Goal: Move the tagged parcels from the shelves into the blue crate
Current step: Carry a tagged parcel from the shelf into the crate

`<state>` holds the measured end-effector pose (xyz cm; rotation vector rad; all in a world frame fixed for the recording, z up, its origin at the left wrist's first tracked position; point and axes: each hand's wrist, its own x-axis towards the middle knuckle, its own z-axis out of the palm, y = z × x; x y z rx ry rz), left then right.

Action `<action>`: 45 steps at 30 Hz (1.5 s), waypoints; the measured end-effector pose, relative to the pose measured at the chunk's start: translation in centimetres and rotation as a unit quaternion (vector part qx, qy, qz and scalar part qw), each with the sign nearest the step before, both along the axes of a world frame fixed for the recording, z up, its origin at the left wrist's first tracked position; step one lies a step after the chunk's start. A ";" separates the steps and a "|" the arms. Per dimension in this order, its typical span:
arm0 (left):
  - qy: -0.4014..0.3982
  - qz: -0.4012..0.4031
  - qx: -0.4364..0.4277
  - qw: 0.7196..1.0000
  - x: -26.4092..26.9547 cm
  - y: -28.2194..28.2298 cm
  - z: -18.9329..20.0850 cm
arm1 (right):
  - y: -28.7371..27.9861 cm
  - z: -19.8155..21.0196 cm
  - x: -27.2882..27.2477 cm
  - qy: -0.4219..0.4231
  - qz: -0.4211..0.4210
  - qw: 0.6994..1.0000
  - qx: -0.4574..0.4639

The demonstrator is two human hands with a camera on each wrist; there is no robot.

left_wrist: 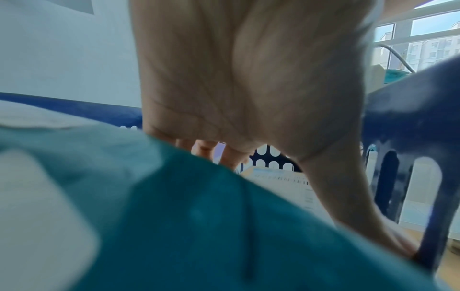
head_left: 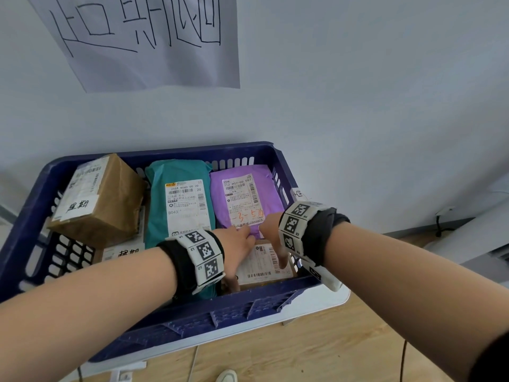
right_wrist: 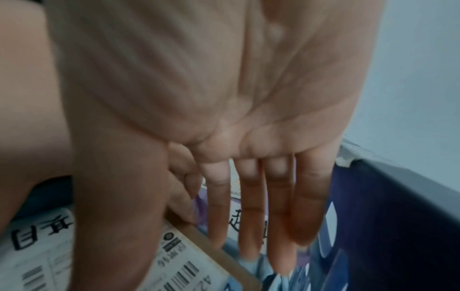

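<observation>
Mostly loaded: blue crate [head_left: 33, 216] holds brown box [head_left: 110, 199], teal mailer [head_left: 176, 199], purple mailer [head_left: 242, 194]. Left hand [head_left: 238, 245] and right hand [head_left: 271, 230] rest straight-fingered on purple mailer's near edge, gripping nothing. Shelves unseen.

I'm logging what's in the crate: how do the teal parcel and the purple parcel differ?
The teal parcel is longer, running toward the near wall; the purple parcel is shorter and stays at the far end. The purple one has orange handwriting on its label; the teal one shows none. Both hands, left hand and right hand, meet at the purple parcel's near edge. Both are soft labelled mailers lying flat in the blue crate.
</observation>
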<state>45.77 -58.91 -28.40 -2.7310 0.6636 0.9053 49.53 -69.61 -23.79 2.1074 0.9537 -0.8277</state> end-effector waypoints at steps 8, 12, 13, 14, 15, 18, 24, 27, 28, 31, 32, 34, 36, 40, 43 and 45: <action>0.028 -0.014 -0.029 0.999 0.1 -0.2 -0.6 | -0.1 -1.3 0.8 0.082 0.015 0.996 -0.041; 0.066 0.005 -0.054 0.996 0.2 -0.4 -0.6 | -0.3 -1.2 0.6 0.060 0.031 0.997 -0.046; 0.072 0.011 -0.057 0.996 0.3 -0.4 -0.6 | -0.2 -1.2 0.7 0.059 0.031 0.997 -0.046; 0.078 0.014 -0.057 0.995 0.4 -0.4 -0.5 | -0.2 -1.2 0.7 0.057 0.036 0.997 -0.048; 0.088 0.012 -0.053 0.995 0.4 -0.5 -0.4 | -0.1 -1.4 0.7 0.056 0.040 0.997 -0.047; 0.102 0.002 -0.039 0.994 0.4 -0.8 -0.1 | 0.2 -1.7 0.4 0.049 0.051 0.994 -0.078; 0.057 -0.009 -0.009 0.998 0.1 -0.9 -0.7 | 0.2 -1.0 0.2 0.038 0.032 0.997 -0.053; 0.075 -0.040 0.016 0.996 0.5 -0.9 -0.4 | 0.0 -1.2 0.2 0.036 0.008 0.998 -0.055; 0.074 -0.038 0.012 0.996 0.6 -1.1 -0.5 | -0.1 -1.0 0.2 0.033 -0.005 0.999 -0.041; 0.071 -0.033 0.000 0.997 0.6 -1.8 -0.7 | -0.6 -0.6 0.1 0.030 -0.038 0.999 -0.002; 0.073 -0.031 -0.007 0.997 0.6 -1.8 -0.6 | -0.7 -0.5 0.1 0.031 -0.053 0.998 0.009; 0.074 -0.029 -0.021 0.997 0.5 -1.7 -0.3 | -0.7 -0.6 0.2 0.021 -0.085 0.996 0.033; 0.066 -0.030 -0.025 0.997 0.4 -1.5 0.0 | -0.7 -0.7 0.3 -0.001 -0.114 0.991 0.074; 0.044 -0.028 -0.022 0.998 0.5 -1.2 1.1 | -0.9 -0.2 0.4 -0.024 -0.154 0.978 0.138; 0.016 -0.007 -0.049 0.999 0.9 -0.3 2.5 | -0.8 1.1 0.7 -0.024 -0.172 0.970 0.171; -0.019 0.029 -0.072 0.997 1.0 0.7 4.0 | -0.6 2.1 1.0 -0.050 -0.177 0.960 0.212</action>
